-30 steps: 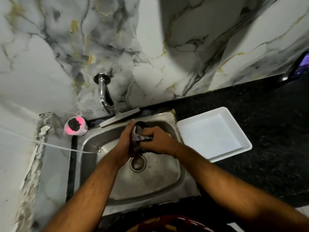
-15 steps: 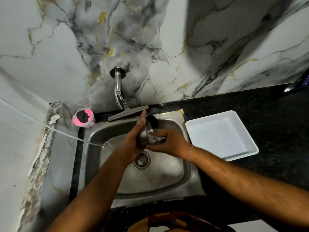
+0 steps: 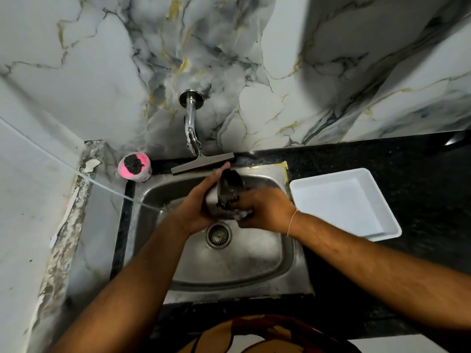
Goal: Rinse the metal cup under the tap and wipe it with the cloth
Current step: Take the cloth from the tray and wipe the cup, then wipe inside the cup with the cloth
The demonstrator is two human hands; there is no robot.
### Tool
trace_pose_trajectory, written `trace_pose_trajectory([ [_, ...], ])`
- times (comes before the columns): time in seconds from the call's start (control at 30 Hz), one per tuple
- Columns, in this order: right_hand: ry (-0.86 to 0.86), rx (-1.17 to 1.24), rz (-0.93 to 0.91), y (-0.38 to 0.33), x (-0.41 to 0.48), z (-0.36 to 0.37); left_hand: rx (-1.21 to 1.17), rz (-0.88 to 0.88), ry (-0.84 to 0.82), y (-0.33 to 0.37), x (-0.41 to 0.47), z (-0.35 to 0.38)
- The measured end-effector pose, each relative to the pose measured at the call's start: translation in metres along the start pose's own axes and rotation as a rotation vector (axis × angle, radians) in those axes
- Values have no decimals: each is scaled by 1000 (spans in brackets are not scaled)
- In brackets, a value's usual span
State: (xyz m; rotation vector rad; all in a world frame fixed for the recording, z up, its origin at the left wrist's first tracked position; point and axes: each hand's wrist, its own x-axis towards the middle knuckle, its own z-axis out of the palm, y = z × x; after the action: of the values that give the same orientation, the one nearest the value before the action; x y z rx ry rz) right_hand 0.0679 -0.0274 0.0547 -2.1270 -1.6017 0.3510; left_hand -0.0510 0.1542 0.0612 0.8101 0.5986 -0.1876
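Note:
Over the steel sink (image 3: 254, 271) I hold a metal cup (image 3: 228, 191), tilted with its dark mouth toward the back wall. My left hand (image 3: 197, 207) cups its left side and base. My right hand (image 3: 265, 212) presses a small cloth (image 3: 243, 214), pale with dark marks, against the cup's right side. The chrome tap (image 3: 191, 128) comes out of the marble wall above and behind the cup; its flat spout (image 3: 202, 163) ends just left of my left fingertips. I see no water running.
A white square tray (image 3: 344, 202) lies on the black counter (image 3: 407, 169) right of the sink. A pink tub with a dark scrubber (image 3: 134, 165) stands at the sink's back left corner. A thin white line (image 3: 76, 171) crosses from the left wall into the sink. The drain (image 3: 218, 235) is below my hands.
The cup has tipped further, its mouth now more open toward the wall, and my right hand with the cloth has slid along its side. The view has shifted slightly.

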Motion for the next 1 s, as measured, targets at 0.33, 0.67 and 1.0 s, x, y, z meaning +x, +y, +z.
trace_pose_trajectory([
  [0.33, -361, -550, -106, 12, 4, 47, 599, -286, 97, -11, 7, -6],
  [0.67, 496, -145, 72, 36, -36, 11, 500, -255, 360, 14, 10, -33],
  [1.0, 398, 921, 1080, 78, -97, 12, 370, -119, 461, -32, 18, -11],
])
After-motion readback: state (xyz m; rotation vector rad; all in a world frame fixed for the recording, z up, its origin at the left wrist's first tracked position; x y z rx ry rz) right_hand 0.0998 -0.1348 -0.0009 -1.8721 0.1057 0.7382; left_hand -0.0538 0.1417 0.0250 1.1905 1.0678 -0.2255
